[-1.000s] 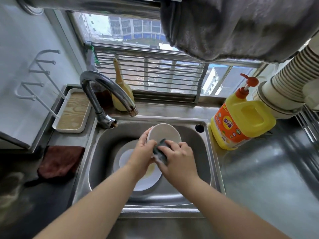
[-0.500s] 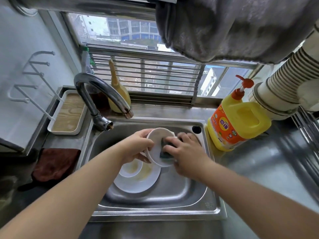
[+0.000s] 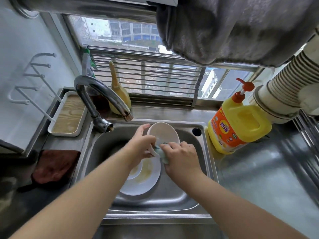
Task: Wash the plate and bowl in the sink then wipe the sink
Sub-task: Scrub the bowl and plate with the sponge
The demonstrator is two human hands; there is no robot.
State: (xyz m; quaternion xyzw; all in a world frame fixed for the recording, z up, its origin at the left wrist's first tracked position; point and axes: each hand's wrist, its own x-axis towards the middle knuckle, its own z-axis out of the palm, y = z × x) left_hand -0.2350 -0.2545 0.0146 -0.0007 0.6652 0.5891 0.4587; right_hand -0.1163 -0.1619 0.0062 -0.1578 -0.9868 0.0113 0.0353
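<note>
Above the steel sink (image 3: 209, 163) my left hand (image 3: 141, 145) holds a white bowl (image 3: 164, 133) by its left rim, tilted so the inside faces me. My right hand (image 3: 179, 156) grips a green-grey sponge (image 3: 161, 151) and presses it on the bowl's lower edge. Under both hands a white plate (image 3: 146, 180) with yellowish smears lies flat on the sink floor, partly hidden by my left forearm.
The curved tap (image 3: 101, 94) arches over the sink's back left. A yellow detergent bottle (image 3: 238, 125) stands on the counter to the right. A brown cloth (image 3: 53, 166) lies left of the sink, a white tray (image 3: 69, 114) behind it. A grey towel (image 3: 233, 26) hangs overhead.
My right hand has slid the sponge from inside the bowl down to its lower edge. The bowl has turned slightly in my left hand.
</note>
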